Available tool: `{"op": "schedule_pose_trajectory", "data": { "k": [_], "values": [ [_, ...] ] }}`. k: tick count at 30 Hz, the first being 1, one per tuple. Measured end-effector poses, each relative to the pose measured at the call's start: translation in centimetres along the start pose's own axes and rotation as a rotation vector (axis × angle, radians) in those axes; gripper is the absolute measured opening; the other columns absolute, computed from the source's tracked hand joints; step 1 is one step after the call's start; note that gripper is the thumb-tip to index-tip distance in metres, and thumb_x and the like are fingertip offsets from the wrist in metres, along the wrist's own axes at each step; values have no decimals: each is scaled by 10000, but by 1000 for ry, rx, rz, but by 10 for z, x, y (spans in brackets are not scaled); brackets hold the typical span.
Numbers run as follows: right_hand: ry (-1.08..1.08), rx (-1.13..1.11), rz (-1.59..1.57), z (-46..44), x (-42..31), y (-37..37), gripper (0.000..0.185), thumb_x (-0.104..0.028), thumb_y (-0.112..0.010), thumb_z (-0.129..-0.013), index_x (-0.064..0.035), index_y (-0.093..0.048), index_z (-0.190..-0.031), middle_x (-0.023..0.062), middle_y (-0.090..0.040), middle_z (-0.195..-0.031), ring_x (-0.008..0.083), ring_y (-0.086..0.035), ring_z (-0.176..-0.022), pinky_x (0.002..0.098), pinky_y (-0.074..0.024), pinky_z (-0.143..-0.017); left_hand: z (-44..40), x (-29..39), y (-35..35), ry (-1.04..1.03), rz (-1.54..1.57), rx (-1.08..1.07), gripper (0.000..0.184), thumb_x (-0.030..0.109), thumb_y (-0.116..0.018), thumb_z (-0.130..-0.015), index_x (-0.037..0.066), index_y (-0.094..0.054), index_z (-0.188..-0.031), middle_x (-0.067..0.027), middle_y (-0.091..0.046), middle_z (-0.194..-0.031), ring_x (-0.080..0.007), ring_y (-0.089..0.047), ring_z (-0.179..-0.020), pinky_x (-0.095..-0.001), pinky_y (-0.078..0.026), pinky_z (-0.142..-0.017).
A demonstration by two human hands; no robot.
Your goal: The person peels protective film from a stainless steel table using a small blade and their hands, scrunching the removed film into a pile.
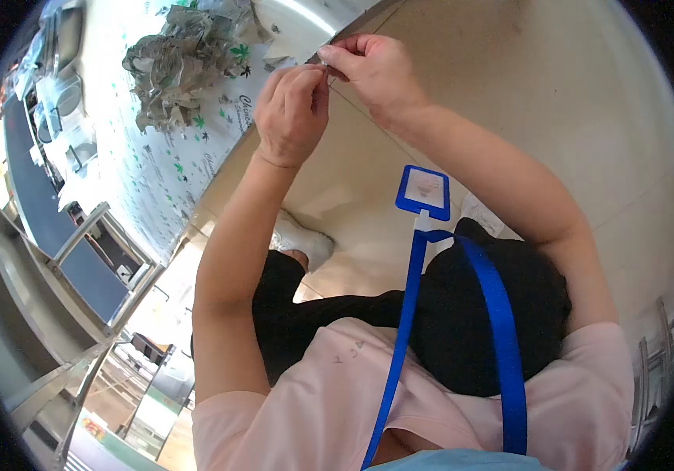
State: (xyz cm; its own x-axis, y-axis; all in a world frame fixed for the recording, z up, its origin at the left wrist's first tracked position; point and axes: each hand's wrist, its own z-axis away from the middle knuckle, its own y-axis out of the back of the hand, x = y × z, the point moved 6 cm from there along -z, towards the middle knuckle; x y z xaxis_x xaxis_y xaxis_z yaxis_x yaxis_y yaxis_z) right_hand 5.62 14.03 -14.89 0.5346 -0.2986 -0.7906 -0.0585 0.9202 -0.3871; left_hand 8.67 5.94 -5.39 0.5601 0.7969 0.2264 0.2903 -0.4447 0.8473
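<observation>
1. Left hand (294, 110) and right hand (380, 74) meet fingertip to fingertip beside the right-hand edge of the covered table (160, 177), above the tiled floor (360, 173).
2. Crumpled grey pile (176, 74): on the table, inward from that edge and to the left of both hands; neither touches it.
3. Left hand, state: fingers curled well in, tips closed at the item described in 4, from its left.
4. Tiny pale item (324, 64): held between the two sets of fingertips, near the table's right-hand edge. Its form, and hence its long axis, is too small to make out. Neither hand is clearly nearer, the item lying at the fingertips of both.
5. Right hand, state: thumb and forefinger pinched nearly shut on the item from its right, the wrist angled in from the floor side.
</observation>
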Motion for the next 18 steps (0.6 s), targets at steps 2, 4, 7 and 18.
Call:
{"op": "schedule_pose_trajectory", "data": {
  "k": [2, 4, 7, 18],
  "values": [
    [-19, -1, -51, 4, 4, -4, 165, -109, -611, -794, 48, -593, -841, 73, -610, -787, 111, -562, -701, 229, -466, -657, -1, -2, 4, -62, 2, -55, 236, -37, -658, -680, 49, -513, -846, -81, -620, -786, -239, -596, -672, -296, -480, -599],
    [-26, -11, -180, 8, 14, -10, 171, -113, -614, -793, 48, -591, -846, 70, -606, -797, 107, -554, -701, 223, -461, -666, 1, -5, 7, -99, -8, -121, 249, -40, -654, -683, 50, -499, -855, -83, -624, -792, -235, -597, -664, -296, -480, -592],
    [-41, 2, -115, 15, 15, -10, 193, -136, -617, -792, 47, -591, -848, 65, -598, -795, 100, -541, -704, 224, -451, -659, 3, -11, 10, -163, -18, -134, 255, -35, -634, -646, 62, -509, -846, -60, -612, -816, -213, -585, -670, -291, -471, -581],
    [-5, 65, -9, 9, 7, -12, 185, -147, -621, -770, 32, -612, -815, 44, -596, -729, 86, -522, -649, 226, -435, -603, -7, -3, 17, -272, -8, -250, 279, -51, -648, -681, 47, -477, -880, -91, -625, -795, -235, -599, -655, -288, -479, -574]
  ]
}}
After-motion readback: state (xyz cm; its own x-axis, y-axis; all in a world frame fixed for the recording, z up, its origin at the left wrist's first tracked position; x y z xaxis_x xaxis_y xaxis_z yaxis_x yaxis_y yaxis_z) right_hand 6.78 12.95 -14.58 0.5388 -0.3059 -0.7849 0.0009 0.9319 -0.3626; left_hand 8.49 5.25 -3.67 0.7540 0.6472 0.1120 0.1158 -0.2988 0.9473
